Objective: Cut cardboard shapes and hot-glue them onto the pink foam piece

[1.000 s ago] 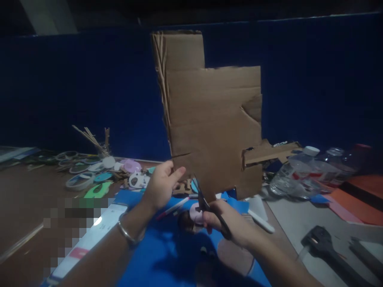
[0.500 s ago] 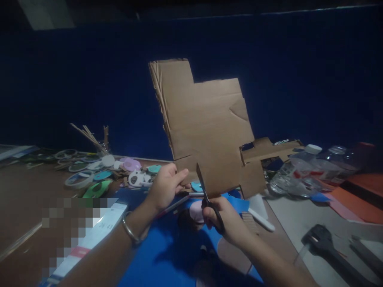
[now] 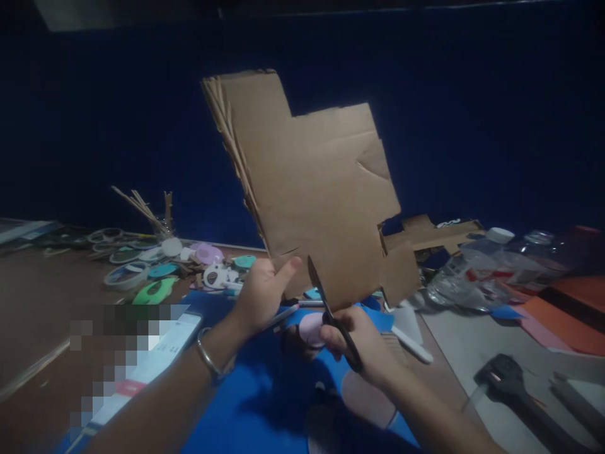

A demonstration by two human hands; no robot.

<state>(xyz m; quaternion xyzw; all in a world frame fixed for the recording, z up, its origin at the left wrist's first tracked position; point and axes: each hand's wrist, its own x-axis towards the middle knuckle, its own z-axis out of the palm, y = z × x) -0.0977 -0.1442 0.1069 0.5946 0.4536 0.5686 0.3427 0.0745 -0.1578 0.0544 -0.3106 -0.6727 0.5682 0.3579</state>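
A large brown cardboard piece (image 3: 312,183) with stepped edges and a creased left side is held up, tilted, above the table. My left hand (image 3: 262,293) grips its lower left part, thumb on the front; the other fingers are mostly hidden behind it. My right hand (image 3: 359,340) is closed around the black handles of a pair of scissors (image 3: 319,287). The blade points up across the cardboard's lower edge, close to my left thumb. Below lie a blue sheet (image 3: 246,391) and a pale pink round piece (image 3: 312,329).
A black glue gun (image 3: 508,378) lies at the right on a grey board (image 3: 454,359). Behind it are plastic bottles (image 3: 491,271) and orange sheets (image 3: 576,315). Sticks in a jar (image 3: 163,221), tape rolls (image 3: 125,275) and a lit phone (image 3: 161,353) are at the left.
The cardboard's top has swung up and to the left, and it leans more. My left hand stays at its lower left part. The scissors remain at the lower edge, with the right hand slightly turned.
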